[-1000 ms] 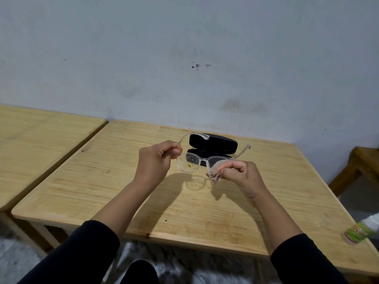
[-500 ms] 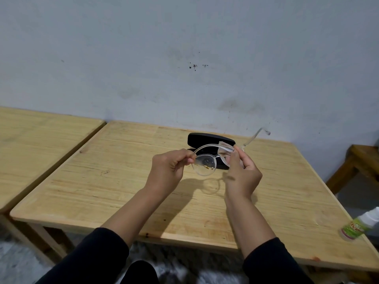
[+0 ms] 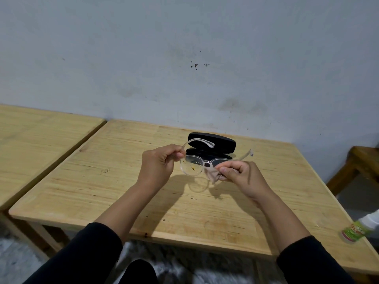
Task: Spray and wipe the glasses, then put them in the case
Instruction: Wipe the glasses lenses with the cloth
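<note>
I hold clear-framed glasses (image 3: 192, 166) above the wooden table (image 3: 102, 181), temples unfolded and pointing away from me. My left hand (image 3: 159, 163) pinches the frame at its left hinge. My right hand (image 3: 239, 175) presses a small pinkish cloth (image 3: 213, 176) against the right lens, which is mostly hidden by fingers and cloth. The left lens shows specks. Behind the glasses a black case (image 3: 223, 143) lies open on the table. A spray bottle (image 3: 357, 230) with a green label and white top lies at the table's right edge.
A second wooden table (image 3: 30, 144) stands close on the left with a narrow gap between. A wooden stool or bench (image 3: 356, 162) is at the right. A grey wall rises just behind the table.
The glasses were turned and raised half a second ago with my right hand upright on the right lens; now they are level again and the right hand grips cloth and lens from below.
</note>
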Demonstrator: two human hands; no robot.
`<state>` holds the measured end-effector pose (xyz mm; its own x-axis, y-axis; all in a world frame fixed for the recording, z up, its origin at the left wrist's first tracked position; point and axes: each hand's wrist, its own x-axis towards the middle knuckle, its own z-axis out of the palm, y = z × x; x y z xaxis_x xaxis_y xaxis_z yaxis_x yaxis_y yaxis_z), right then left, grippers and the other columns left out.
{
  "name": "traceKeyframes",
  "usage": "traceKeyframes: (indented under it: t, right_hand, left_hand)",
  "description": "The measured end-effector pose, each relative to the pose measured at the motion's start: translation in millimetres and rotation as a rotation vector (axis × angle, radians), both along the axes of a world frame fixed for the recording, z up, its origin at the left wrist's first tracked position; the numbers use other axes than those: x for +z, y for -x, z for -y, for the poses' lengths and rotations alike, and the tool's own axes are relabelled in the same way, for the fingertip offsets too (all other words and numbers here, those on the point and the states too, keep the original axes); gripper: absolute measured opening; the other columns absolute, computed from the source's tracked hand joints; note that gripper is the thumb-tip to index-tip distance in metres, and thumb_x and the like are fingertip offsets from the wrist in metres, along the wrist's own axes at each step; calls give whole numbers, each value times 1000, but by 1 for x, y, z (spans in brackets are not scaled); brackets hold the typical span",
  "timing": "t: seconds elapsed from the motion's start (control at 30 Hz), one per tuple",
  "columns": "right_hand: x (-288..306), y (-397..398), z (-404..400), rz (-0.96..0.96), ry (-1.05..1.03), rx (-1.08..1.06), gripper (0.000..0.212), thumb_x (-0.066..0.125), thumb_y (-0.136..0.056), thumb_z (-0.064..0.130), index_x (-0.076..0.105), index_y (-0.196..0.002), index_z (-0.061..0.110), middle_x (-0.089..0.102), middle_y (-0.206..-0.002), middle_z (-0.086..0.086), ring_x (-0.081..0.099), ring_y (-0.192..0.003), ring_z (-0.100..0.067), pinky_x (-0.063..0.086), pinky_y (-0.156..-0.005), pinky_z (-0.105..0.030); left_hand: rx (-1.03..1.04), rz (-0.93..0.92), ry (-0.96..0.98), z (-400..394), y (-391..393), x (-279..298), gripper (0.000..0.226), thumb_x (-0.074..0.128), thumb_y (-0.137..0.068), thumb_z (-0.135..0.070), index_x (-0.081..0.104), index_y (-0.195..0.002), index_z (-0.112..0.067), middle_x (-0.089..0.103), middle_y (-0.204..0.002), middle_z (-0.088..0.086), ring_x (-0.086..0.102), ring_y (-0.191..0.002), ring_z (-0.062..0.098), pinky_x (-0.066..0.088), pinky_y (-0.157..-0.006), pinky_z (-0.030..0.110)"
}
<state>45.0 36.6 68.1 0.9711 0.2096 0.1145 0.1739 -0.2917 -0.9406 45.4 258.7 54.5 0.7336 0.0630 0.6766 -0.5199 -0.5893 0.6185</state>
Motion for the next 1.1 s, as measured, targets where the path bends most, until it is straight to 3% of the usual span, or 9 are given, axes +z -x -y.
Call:
traceKeyframes:
  t: [0.1, 0.27, 0.4, 0.57, 0.67, 0.77, 0.87, 1.0, 1.1]
  right_hand:
    - [-2, 0, 4, -32, -48, 25, 15, 57, -87, -2, 70, -93, 1, 70, -79, -3, 66, -67, 1, 51, -65, -11]
    - [-11, 4, 4, -125, -223, -97, 23, 55, -88, -3, 72, -80, 11, 75, -72, 3, 67, -69, -3, 52, -65, -11]
    - [-13, 6, -4, -157, -358, -227, 23, 56, -89, -1, 72, -80, 13, 76, -75, 0, 69, -71, -4, 53, -66, -12]
    - [-20, 14, -27, -368, -737, -367, 16, 55, -89, 3, 66, -100, -1, 73, -99, -11, 69, -96, -19, 52, -91, -30]
    - [-19, 19, -47, -429, -862, -409, 18, 54, -90, 4, 63, -105, -3, 70, -103, -14, 67, -98, -22, 47, -98, -34]
    - [-16, 21, -64, -472, -959, -443, 9, 55, -90, 2, 63, -92, 3, 68, -98, -13, 66, -91, -20, 46, -97, -31]
    - [-12, 20, -76, -480, -1026, -465, 7, 57, -89, 1, 63, -91, 3, 67, -97, -13, 64, -95, -21, 46, -98, -32]
    - [-5, 17, -87, -420, -1006, -510, 7, 60, -87, 2, 65, -84, 5, 67, -88, -4, 64, -87, -12, 47, -94, -29]
    - [-7, 17, -89, -361, -936, -487, 12, 61, -87, 1, 67, -84, 12, 67, -94, -1, 64, -91, -11, 47, -92, -27]
  left_hand:
    - [9, -16, 2, 0, 0, -1, 22, 60, -82, 7, 70, -75, -12, 72, -73, -3, 68, -76, 9, 51, -70, 11]
    - [80, -36, -7, -7, -1, -4, 25, 58, -81, 9, 68, -74, -13, 71, -71, -1, 66, -75, 12, 47, -67, 10]
    - [115, -22, -12, -6, -2, -6, 25, 58, -79, 12, 68, -74, -11, 70, -69, -1, 64, -75, 13, 44, -65, 8]
    - [154, -42, 87, 1, -2, -8, 20, 60, -81, 7, 71, -80, -9, 67, -74, -9, 58, -71, -17, 44, -67, 1]
    - [169, -50, 109, 8, -3, -11, 17, 62, -81, 4, 72, -81, -9, 67, -75, -10, 61, -76, -6, 44, -65, 4]
    - [163, -35, 108, 15, -1, -13, 14, 63, -82, 2, 71, -81, -9, 69, -74, -5, 62, -79, 8, 46, -64, 14]
    - [152, -15, 91, 20, 0, -13, 13, 63, -82, 1, 71, -81, -9, 70, -73, -3, 62, -78, 8, 47, -62, 14]
    - [128, -38, 79, 25, 3, -15, 14, 63, -82, 1, 72, -79, -11, 67, -70, -10, 59, -69, -12, 40, -58, 1]
    - [133, -35, 98, 23, 3, -14, 12, 64, -83, -2, 72, -79, -10, 69, -70, -5, 62, -74, 1, 41, -58, 3]
